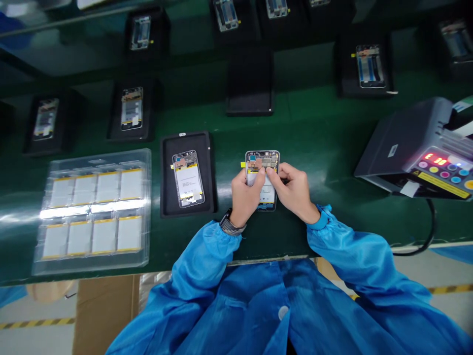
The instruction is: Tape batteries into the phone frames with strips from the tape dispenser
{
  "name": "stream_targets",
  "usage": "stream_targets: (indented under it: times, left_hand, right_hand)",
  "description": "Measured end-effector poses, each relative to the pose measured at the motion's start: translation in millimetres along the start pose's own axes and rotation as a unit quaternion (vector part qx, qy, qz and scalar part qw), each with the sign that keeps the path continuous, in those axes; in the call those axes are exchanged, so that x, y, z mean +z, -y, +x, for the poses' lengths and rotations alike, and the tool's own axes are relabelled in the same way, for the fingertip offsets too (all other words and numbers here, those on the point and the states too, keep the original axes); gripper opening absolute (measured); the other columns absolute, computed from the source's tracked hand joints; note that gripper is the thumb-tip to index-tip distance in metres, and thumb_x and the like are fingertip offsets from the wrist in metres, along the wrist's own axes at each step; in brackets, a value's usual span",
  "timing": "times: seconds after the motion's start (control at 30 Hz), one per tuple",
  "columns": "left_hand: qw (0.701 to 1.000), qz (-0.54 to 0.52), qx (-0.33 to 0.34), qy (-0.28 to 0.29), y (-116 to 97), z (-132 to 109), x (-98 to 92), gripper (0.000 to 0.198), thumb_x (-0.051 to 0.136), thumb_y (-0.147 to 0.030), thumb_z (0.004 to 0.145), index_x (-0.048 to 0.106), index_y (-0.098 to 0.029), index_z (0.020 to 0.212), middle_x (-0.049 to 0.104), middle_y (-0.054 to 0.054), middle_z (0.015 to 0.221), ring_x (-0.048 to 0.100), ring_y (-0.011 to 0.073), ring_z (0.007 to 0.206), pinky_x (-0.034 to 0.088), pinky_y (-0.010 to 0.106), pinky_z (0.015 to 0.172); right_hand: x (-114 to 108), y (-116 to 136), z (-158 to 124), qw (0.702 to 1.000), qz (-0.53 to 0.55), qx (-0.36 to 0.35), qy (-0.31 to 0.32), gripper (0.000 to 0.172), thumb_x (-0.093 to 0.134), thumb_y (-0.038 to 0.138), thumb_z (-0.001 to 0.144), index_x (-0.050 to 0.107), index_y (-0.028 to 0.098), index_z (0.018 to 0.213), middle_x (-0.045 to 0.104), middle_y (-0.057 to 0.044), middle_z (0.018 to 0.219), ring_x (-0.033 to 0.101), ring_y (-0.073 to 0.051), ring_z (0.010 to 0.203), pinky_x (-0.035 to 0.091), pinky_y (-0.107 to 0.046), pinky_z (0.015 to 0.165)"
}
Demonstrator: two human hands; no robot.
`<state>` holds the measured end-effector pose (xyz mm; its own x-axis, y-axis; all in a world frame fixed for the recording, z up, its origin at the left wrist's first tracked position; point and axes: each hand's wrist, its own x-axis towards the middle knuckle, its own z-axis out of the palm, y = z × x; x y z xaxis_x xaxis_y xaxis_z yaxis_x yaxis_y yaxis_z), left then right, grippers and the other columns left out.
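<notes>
An opened phone (pixel 266 192) lies face up before me, its circuit board showing at the top and a white battery below. My left hand (pixel 248 192) grips its left edge, the thumb pressing near the battery's upper end. From the other side my right hand (pixel 294 190) holds the right edge, its thumb beside the left one. A yellow tab sticks out at the phone's upper left. Fingers beneath the phone are hidden. To the left, a second opened phone (pixel 188 180) with a white battery rests in a black tray (pixel 168 197).
A clear plastic tray (pixel 147 236) with several white batteries lies at the left. A dark machine (pixel 402 143) with a red display stands at the right, its cable at the table edge. Farther back are a black tray (pixel 249 84) and several trays holding opened phones.
</notes>
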<state>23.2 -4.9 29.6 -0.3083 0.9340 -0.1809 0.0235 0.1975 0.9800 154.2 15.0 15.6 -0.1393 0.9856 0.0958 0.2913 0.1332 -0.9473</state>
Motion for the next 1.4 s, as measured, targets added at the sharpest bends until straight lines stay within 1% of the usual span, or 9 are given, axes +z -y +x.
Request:
stream_targets:
  times: [0.47,0.63,0.8,0.93,1.0,1.1,1.23,1.3,1.4]
  left_hand:
    - [1.000,0.006,-0.003,0.017,7.3,1.7,1.5,0.030,0.073,-0.044,0.085,0.071,-0.015,0.082,0.065,0.001,0.072,0.053,0.0128,0.063,0.040,0.023,0.056]
    - [0.994,-0.019,-0.007,0.103,11.4,6.1,-6.7,0.038,0.068,-0.052,0.091,0.071,-0.014,0.098,0.071,0.004,0.085,0.061,0.0147,0.070,0.047,0.024,0.061]
    - [0.979,-0.027,0.016,0.199,12.7,5.0,-16.3,0.046,0.070,-0.047,0.092,0.064,-0.017,0.126,0.072,0.011,0.120,0.070,0.0234,0.104,0.056,0.030,0.085]
    - [0.971,-0.071,-0.018,0.228,10.3,6.6,-16.9,0.051,0.078,-0.045,0.085,0.064,-0.016,0.125,0.073,0.012,0.123,0.071,0.0260,0.106,0.058,0.035,0.090]
    - [0.970,-0.101,-0.044,0.215,7.8,7.7,-16.1,0.052,0.082,-0.045,0.082,0.066,-0.016,0.122,0.074,0.013,0.121,0.073,0.0264,0.102,0.060,0.036,0.087]
    - [0.968,-0.154,-0.101,0.171,4.3,10.1,-16.2,0.054,0.086,-0.046,0.077,0.069,-0.016,0.119,0.076,0.012,0.116,0.075,0.0279,0.099,0.061,0.038,0.083]
    - [0.951,-0.205,-0.149,0.175,1.0,15.3,-18.8,0.058,0.091,-0.040,0.070,0.070,-0.017,0.119,0.076,0.012,0.119,0.074,0.0298,0.103,0.062,0.041,0.088]
    - [0.946,-0.216,-0.148,0.192,0.3,17.1,-19.5,0.061,0.092,-0.036,0.068,0.069,-0.017,0.121,0.075,0.012,0.123,0.074,0.0303,0.106,0.061,0.041,0.091]
    - [0.943,-0.219,-0.149,0.204,1.1,17.3,-18.9,0.065,0.093,-0.034,0.065,0.069,-0.016,0.123,0.074,0.013,0.125,0.072,0.0315,0.110,0.060,0.042,0.093]
  right_hand:
    - [0.3,4.5,0.0,0.998,0.014,0.063,-0.026,0.053,0.067,0.054,0.088,0.037,0.021,0.059,0.034,0.006,0.054,0.026,-0.009,0.054,0.020,-0.026,0.051]
    - [-2.1,-2.6,-0.3,0.997,0.036,0.066,-0.034,0.055,0.067,0.059,0.090,0.038,0.022,0.062,0.035,0.006,0.055,0.027,-0.009,0.055,0.022,-0.025,0.051]
    - [-5.4,-7.2,5.1,0.996,0.026,0.066,-0.049,0.061,0.065,0.066,0.089,0.034,0.022,0.061,0.033,0.006,0.055,0.028,-0.009,0.055,0.021,-0.025,0.050]
    - [-13.6,-0.5,4.6,0.996,0.039,0.070,-0.038,0.059,0.063,0.067,0.090,0.043,0.021,0.061,0.044,0.004,0.056,0.038,-0.009,0.053,0.028,-0.024,0.049]
    - [-27.5,10.4,-6.7,0.995,0.031,0.065,-0.067,0.049,0.064,0.063,0.093,0.057,0.020,0.071,0.057,0.002,0.062,0.051,-0.011,0.056,0.038,-0.024,0.053]
    - [-66.8,27.3,-38.6,0.972,-0.039,0.055,-0.225,0.035,0.069,0.053,0.093,0.067,0.019,0.085,0.067,-0.002,0.068,0.064,-0.016,0.062,0.049,-0.027,0.060]
    - [-137.8,24.7,-81.2,0.872,-0.098,0.062,-0.476,0.031,0.078,0.047,0.085,0.071,0.017,0.085,0.067,-0.002,0.063,0.062,-0.016,0.054,0.049,-0.027,0.054]
    - [-165.7,13.1,-92.2,0.858,-0.082,0.103,-0.497,0.034,0.082,0.048,0.080,0.072,0.016,0.083,0.067,-0.003,0.060,0.059,-0.015,0.050,0.046,-0.026,0.049]
    - [-185.4,-2.4,-94.2,0.872,-0.016,0.160,-0.462,0.038,0.085,0.050,0.071,0.071,0.014,0.076,0.067,-0.005,0.058,0.060,-0.016,0.048,0.045,-0.026,0.045]
